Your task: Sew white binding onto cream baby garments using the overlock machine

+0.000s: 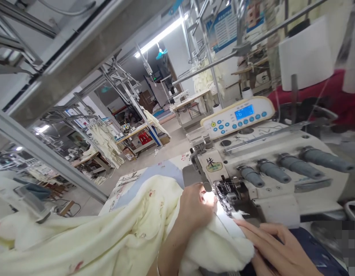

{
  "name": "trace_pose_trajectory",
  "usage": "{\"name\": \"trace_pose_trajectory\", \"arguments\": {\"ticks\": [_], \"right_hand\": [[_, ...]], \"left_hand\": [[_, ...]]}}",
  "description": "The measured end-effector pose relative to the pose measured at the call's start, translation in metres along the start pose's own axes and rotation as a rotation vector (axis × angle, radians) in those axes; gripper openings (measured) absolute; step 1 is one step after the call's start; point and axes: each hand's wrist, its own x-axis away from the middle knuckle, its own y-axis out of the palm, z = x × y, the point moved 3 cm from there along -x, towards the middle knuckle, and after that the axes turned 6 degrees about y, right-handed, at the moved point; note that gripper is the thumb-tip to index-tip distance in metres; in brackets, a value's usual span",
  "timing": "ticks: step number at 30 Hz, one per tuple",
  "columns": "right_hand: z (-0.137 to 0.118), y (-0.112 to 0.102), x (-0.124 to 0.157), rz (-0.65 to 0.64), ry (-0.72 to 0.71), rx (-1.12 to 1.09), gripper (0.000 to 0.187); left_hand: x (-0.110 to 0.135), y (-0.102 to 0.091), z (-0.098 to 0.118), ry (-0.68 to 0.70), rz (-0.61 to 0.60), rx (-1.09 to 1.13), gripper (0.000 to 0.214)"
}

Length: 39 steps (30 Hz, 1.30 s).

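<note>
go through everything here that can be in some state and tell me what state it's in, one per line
Sewing machine: work light on at the needle.
Control panel: powered, blue screen lit.
Cream fabric: bunched up, its edge fed under the presser foot.
Left hand: resting on the fabric, fingers at the needle area.
Right hand: laid flat, open, pressing the fabric edge.
Ceiling tube light: on.
White thread cone: upright behind the machine.

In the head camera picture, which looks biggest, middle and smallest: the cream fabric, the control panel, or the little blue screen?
1. Cream fabric, by far the biggest, though it is also nearest the camera.
2. Control panel.
3. Blue screen, smallest; it sits inside the panel.
</note>
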Motion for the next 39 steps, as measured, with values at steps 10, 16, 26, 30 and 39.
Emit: {"name": "trace_pose_trajectory", "arguments": {"ticks": [10, 16, 26, 30, 39], "right_hand": [[0.012, -0.003, -0.012, -0.036, -0.103, -0.268, 0.014], [0.01, 0.0, -0.01, -0.017, -0.089, -0.281, 0.018], [0.012, -0.004, -0.006, -0.111, -0.152, -0.16, 0.023], [0.009, -0.007, -0.014, -0.182, -0.152, -0.114, 0.03], [-0.019, -0.015, 0.006, -0.186, -0.094, -0.047, 0.041]], "left_hand": [[0.023, -0.032, -0.014, 0.554, -0.163, 0.124, 0.045], [0.028, -0.062, -0.007, 0.6, -0.354, -0.116, 0.021], [0.049, -0.068, 0.04, 0.691, -0.587, -0.405, 0.036], [0.06, -0.073, 0.046, 0.734, -0.466, -0.589, 0.032], [0.05, -0.049, 0.056, 0.811, -0.524, 0.118, 0.019]]}}
